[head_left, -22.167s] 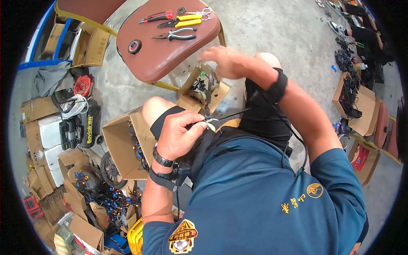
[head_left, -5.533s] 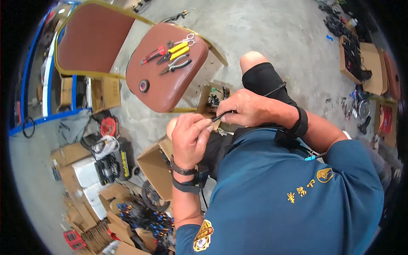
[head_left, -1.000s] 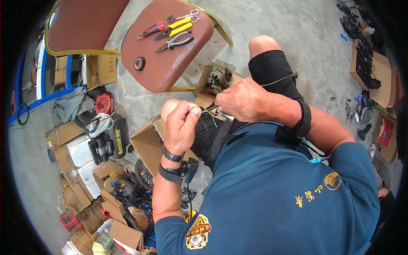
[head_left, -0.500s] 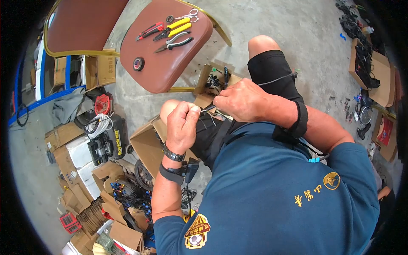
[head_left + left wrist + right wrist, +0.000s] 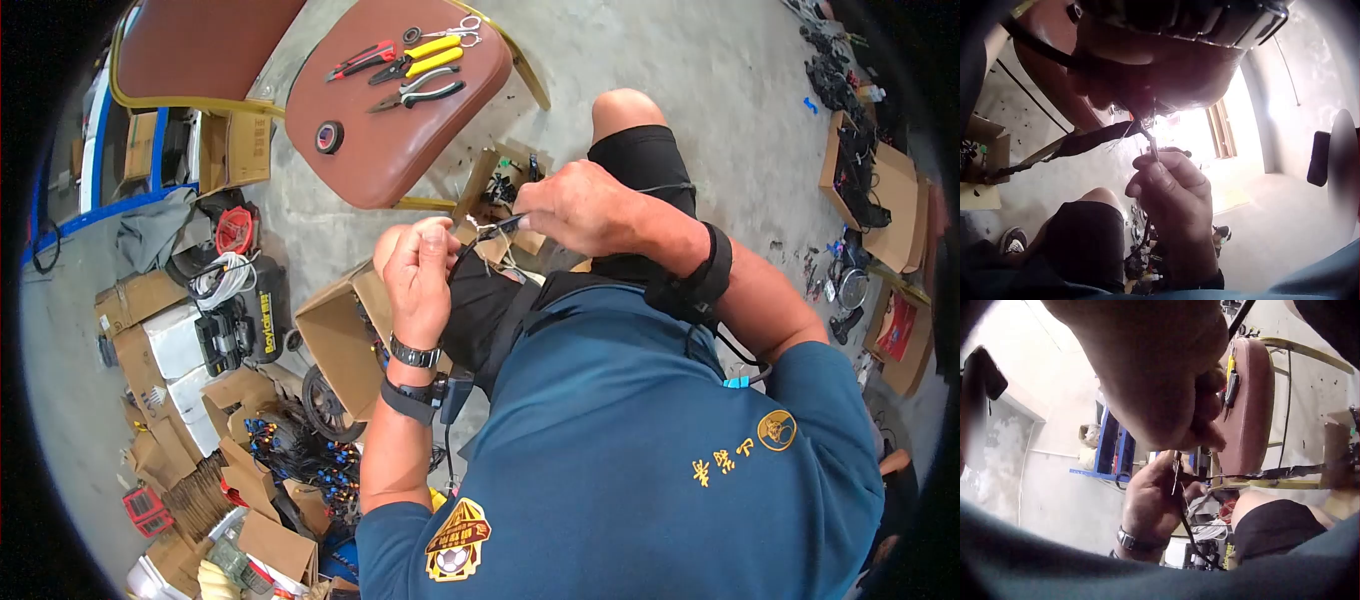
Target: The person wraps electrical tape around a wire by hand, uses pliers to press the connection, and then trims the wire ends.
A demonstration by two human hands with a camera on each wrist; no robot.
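Note:
A dark cable (image 5: 490,234) with pale, bare wire strands runs between the two hands, over the lap. My left hand (image 5: 418,280), with a watch on its wrist, pinches it between thumb and fingers. On the other side my right hand (image 5: 582,208) grips a dark length of it, knuckles up. In the left wrist view a thick, dark wrapped section (image 5: 1094,139) ends in loose strands, and the right hand (image 5: 1175,194) pinches a thin wire at its fingertips. Bare strands (image 5: 1175,478) hang near the left hand (image 5: 1147,503) in the right wrist view.
A chair seat (image 5: 380,165) beyond the hands bears pliers (image 5: 418,92), yellow-handled cutters (image 5: 418,62), a red tool (image 5: 362,60), scissors (image 5: 462,34) and a tape roll (image 5: 329,137). Open cardboard boxes (image 5: 335,335) stand by the knee. A bundle of wires lies lower left.
Since half a second ago my left hand has turned, showing more of its palm. The hands are slightly farther apart, and a dark stretch of cable shows more clearly between them.

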